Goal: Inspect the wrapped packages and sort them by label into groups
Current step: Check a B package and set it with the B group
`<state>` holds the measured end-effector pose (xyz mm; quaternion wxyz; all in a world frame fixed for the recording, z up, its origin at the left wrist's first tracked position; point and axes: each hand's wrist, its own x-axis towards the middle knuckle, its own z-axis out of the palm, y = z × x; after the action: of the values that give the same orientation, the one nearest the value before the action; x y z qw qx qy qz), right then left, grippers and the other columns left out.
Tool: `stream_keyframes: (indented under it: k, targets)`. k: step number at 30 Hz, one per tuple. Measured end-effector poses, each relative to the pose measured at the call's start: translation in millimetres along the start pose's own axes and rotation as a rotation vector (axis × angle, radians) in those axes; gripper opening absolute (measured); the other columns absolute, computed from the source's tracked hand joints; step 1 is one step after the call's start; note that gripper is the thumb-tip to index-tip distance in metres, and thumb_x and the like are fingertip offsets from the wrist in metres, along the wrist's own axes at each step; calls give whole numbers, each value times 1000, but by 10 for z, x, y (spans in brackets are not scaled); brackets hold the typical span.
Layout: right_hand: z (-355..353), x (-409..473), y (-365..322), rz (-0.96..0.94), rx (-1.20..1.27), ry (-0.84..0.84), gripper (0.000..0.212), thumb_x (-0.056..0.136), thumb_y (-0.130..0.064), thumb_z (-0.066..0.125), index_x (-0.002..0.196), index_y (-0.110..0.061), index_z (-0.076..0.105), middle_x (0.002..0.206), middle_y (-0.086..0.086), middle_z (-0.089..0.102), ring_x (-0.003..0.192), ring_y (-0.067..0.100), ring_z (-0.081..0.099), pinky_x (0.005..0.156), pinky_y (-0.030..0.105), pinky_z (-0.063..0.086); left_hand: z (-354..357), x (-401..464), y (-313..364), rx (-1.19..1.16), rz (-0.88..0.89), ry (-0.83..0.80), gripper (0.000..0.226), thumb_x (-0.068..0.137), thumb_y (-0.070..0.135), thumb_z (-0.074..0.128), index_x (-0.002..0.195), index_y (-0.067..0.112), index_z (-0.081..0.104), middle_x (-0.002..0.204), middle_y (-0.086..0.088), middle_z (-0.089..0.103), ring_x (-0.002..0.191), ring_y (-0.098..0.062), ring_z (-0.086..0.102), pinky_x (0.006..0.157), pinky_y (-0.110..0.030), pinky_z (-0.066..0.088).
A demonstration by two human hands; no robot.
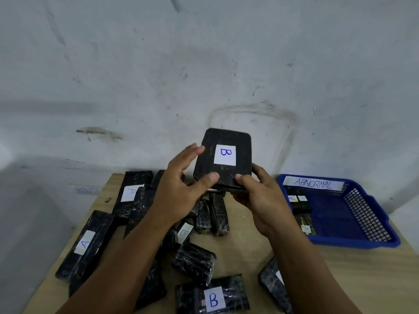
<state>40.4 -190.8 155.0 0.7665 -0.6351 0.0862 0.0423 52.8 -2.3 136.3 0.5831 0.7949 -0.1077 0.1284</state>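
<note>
A-labelled long black packages (85, 244) along tabletop (362, 279) left edge. Left hand (179, 191) and right hand (260, 200) both grip B-labelled black package (223, 159), raised above tabletop middle, label facing camera. Second B-labelled package (213, 299) at near edge. Blue basket (367, 214) tagged ABNORMAL at far right corner, packages inside.

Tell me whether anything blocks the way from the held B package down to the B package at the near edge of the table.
Nothing visible does. The held B package, gripped by the left hand and right hand, is above the table; an unlabelled package lies below, just left of the near B package.
</note>
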Motion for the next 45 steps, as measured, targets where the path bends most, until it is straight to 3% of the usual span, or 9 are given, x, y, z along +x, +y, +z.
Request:
stream_keyframes:
  k: [4, 8, 11, 17, 27, 30, 34, 39, 45]
  targets:
    - [11, -1, 95, -15, -34, -46, 42, 100, -3, 61, 137, -24, 55, 97, 3, 82, 87, 14, 78, 68, 20, 59, 6, 42, 57, -18, -333, 114, 63, 91, 43, 72, 149, 36, 48, 132, 13, 64, 123, -6, 60, 105, -35, 47]
    - [28, 11, 122, -11, -68, -52, 34, 100, -11, 64, 123, -34, 57, 90, -3, 80, 77, 5, 77, 57, 14, 55, -16, 44, 65, -117, -435, 49, 27, 94, 28, 68, 121, 28, 73, 94, 12, 79, 85, -5, 75, 81, -30, 56]
    - [34, 47, 107, 15, -9, -15, 30, 99, -24, 70, 128, -24, 62, 96, -3, 82, 86, 11, 79, 66, 24, 60, -15, -3, 44, -115, -420, -7, 24, 93, 23, 71, 116, 28, 76, 94, 13, 80, 84, -4, 76, 79, -26, 54]
    - [-15, 96, 128, 9, 2, 34, 27, 98, -11, 69, 125, -12, 68, 100, 7, 81, 89, 24, 79, 69, 33, 63, 2, 7, 70, -175, -462, -110, 18, 91, 25, 72, 108, 25, 77, 94, 8, 80, 86, -10, 77, 85, -32, 58]
    - [-46, 62, 147, 39, -119, -102, 32, 97, -8, 70, 127, -18, 70, 104, 7, 81, 93, 28, 79, 80, 42, 64, -25, 162, 54, -275, -395, 158, 11, 92, 23, 73, 103, 25, 75, 92, 5, 79, 83, -9, 76, 77, -30, 59]
    - [-25, 44, 121, 25, -86, -39, 49, 93, -19, 76, 140, -23, 61, 109, 6, 79, 94, 22, 79, 78, 36, 64, 2, 133, 8, -328, -415, 247, 5, 92, 17, 73, 96, 16, 75, 84, 2, 79, 75, -12, 76, 65, -25, 58]
    - [-25, 56, 149, -15, -12, 135, 89, 85, -38, 81, 160, -29, 33, 121, -1, 69, 112, 17, 70, 109, 50, 51, 55, 152, -84, -548, -529, 453, 17, 92, 20, 76, 104, 12, 68, 95, -4, 78, 88, -21, 76, 76, -35, 61]
    - [14, 17, 171, -13, 68, 69, 45, 98, -12, 70, 141, -15, 57, 94, -3, 81, 81, 5, 76, 66, 17, 57, 110, 110, -79, -645, -555, 492, 31, 89, 23, 79, 114, 10, 64, 107, -8, 77, 94, -22, 77, 80, -38, 61]
    - [-78, 53, 156, -79, 11, 24, 33, 99, 4, 62, 129, -8, 67, 103, 10, 81, 91, 21, 78, 79, 26, 63, 18, 121, -75, -596, -573, 345, 24, 92, 26, 73, 113, 15, 69, 94, -1, 80, 80, -14, 78, 56, -24, 56]
